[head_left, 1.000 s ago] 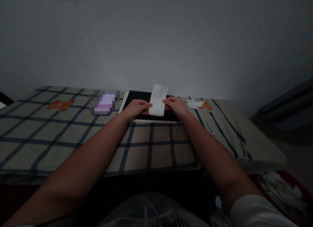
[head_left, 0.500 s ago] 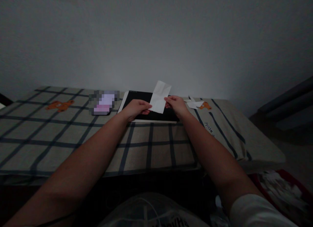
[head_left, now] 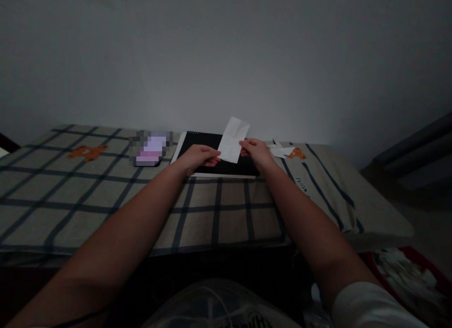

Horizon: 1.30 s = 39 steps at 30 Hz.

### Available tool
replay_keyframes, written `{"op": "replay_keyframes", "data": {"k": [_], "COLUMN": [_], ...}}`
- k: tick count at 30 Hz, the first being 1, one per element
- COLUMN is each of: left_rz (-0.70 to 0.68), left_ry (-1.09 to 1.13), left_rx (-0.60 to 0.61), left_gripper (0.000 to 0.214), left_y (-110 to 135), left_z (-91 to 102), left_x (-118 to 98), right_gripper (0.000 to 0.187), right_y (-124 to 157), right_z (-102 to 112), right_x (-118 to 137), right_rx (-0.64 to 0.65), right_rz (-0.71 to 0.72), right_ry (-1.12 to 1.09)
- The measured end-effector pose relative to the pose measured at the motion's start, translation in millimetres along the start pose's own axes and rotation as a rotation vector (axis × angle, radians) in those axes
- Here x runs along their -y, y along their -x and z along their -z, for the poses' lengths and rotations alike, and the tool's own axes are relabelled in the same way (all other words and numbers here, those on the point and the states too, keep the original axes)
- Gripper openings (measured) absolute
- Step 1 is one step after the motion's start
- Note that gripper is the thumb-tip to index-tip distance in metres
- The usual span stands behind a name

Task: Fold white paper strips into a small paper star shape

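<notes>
Between my two hands a creased white sheet of paper (head_left: 233, 140) is held up at a slant. My left hand (head_left: 201, 158) pinches its lower left edge between thumb and fingers. On the opposite side, my right hand (head_left: 256, 152) grips the right edge the same way. Below the paper lies a flat black pad or board (head_left: 201, 140) with a pale border, partly covered by my hands. Just right of my right hand rests a folded white paper piece (head_left: 281, 151) with pointed ends.
A checked cloth (head_left: 141, 215) with orange bear prints covers the table. A pixelated phone-like device (head_left: 150, 149) lies on the left. Behind stands a plain wall (head_left: 226, 50). A red container (head_left: 423, 271) with crumpled contents sits low at the right.
The white paper and both hands have shifted very slightly to the right. My grip on the paper looks the same.
</notes>
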<state>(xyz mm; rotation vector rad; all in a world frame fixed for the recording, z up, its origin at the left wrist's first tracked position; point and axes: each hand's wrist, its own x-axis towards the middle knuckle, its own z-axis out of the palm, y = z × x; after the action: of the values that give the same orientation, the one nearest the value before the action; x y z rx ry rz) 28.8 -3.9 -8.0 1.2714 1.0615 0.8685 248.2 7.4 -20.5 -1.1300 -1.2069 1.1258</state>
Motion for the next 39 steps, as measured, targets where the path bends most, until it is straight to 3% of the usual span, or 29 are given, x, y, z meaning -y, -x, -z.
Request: {"op": "replay_keyframes", "data": {"k": [7,14,23,34,39], "left_rz": [-0.156,-0.224,-0.177,-0.124,-0.137], "left_ry": [0.032,0.081,0.151,0.230,0.173], "left_rx": [-0.113,-0.183,-0.187,-0.083,-0.131], "left_gripper": [0.021,0.019,0.017,0.022,0.021], "left_y": [-4.4,-10.6,-14.9,-15.1,-14.3], "left_z": [0.6,2.8,0.9,-1.6,-2.9], "left_x": [3.7,9.3,13.1,12.1,13.2], "right_gripper": [0.015,0.027,0.022,0.022,0.016], "right_y": [4.4,10.2,6.8,4.2,7.7], "right_z": [-3.0,-5.4,-3.8,-3.5,-6.4], "right_x": [-3.4,-0.1,-8.0,-12.8,-6.8], "right_rx": [0.183,0.318,0.353,0.381,0.290], "right_rz": [-0.045,-0.046,-0.052,-0.071,-0.050], "right_ry": [0.009,-0.057,-0.090,-0.171,-0.053]}}
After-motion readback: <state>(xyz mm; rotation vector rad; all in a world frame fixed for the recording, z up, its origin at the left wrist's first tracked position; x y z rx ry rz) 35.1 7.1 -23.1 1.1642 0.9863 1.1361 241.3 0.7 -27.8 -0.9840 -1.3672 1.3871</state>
